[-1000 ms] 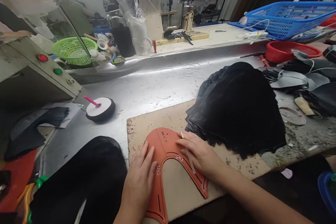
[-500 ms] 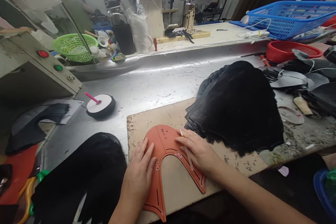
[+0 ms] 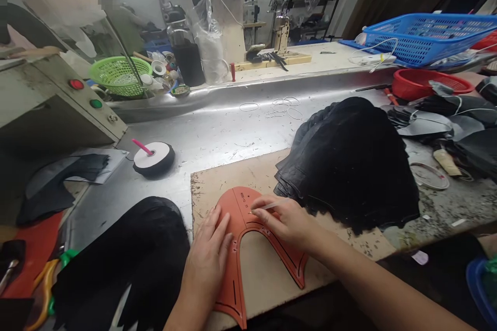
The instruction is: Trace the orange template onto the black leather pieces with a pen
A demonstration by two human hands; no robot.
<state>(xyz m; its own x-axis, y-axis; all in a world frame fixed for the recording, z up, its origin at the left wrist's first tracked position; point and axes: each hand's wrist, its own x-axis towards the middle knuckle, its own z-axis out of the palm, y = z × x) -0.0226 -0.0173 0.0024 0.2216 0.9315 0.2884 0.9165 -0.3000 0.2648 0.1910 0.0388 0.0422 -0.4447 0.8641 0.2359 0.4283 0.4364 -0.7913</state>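
A U-shaped orange template (image 3: 233, 204) with printed marks and narrow slots lies on a tan board (image 3: 260, 289). My left hand (image 3: 207, 253) rests flat on its left side, fingers stretched out. Over the right side, my right hand (image 3: 287, 222) pinches a slim, pale marking pen (image 3: 276, 204). The pen's tip points down and left at the template, near the short slot above the inner curve. Whether the tip touches is hard to see. To the right, a fanned stack of black leather pieces (image 3: 353, 165) partly covers the board.
More black pieces (image 3: 128, 258) lie at left, beside yellow-handled scissors (image 3: 44, 289). Behind them sits a tape roll (image 3: 153, 159) with a pink stick. A control box (image 3: 85, 93) stands at far left; a red basin (image 3: 430, 85) and blue basket (image 3: 419, 36) are at right.
My right hand has lifted from lying on the template and turned the pen, so its tip now points down-left. My left hand stays in place. The view has shifted slightly.
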